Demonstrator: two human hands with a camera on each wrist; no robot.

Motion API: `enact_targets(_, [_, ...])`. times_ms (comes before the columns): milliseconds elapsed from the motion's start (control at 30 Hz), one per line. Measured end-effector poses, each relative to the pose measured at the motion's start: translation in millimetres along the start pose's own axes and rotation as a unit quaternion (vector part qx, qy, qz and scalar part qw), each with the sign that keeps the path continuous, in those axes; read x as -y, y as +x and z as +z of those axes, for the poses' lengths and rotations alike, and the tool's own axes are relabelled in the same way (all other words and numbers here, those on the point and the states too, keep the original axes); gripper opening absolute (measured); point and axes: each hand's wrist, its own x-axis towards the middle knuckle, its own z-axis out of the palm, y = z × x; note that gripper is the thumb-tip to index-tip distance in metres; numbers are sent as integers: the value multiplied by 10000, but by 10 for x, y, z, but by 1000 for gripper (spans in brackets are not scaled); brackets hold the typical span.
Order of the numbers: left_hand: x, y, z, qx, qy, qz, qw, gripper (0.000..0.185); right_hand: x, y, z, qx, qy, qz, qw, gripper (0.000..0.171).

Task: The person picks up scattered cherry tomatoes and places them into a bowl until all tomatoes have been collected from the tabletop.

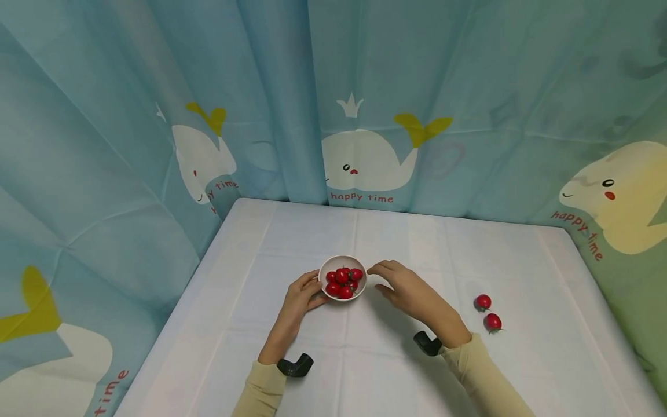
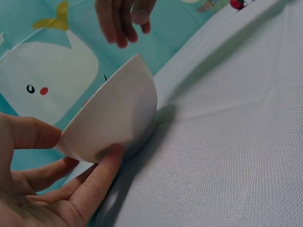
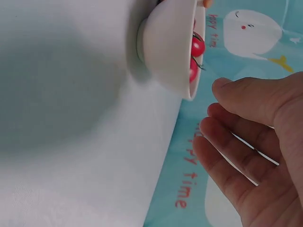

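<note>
A small white bowl (image 1: 342,260) holds several red cherry tomatoes (image 1: 344,281) near the middle of the white-clothed table (image 1: 365,370). My left hand (image 1: 308,293) holds the bowl's left side. In the left wrist view its thumb (image 2: 33,133) lies on the rim and its fingers (image 2: 97,179) press the outer wall of the bowl (image 2: 118,118). My right hand (image 1: 384,277) hovers just right of the bowl with relaxed fingers and holds nothing. The right wrist view shows this hand (image 3: 251,151) apart from the bowl (image 3: 168,47). Two loose tomatoes (image 1: 483,302) (image 1: 493,322) lie on the cloth to the right.
Blue curtains with white whales (image 1: 365,162) close in the table on the left, back and right. Black wrist mounts (image 1: 295,366) (image 1: 427,343) sit on both forearms. The table's front edge lies below the frame.
</note>
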Motion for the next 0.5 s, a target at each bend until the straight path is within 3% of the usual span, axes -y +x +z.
enact_targets(500, [12,17,-5,62,27,11,10000,48,-119,-529,-227,-827,-43,424,9957,38])
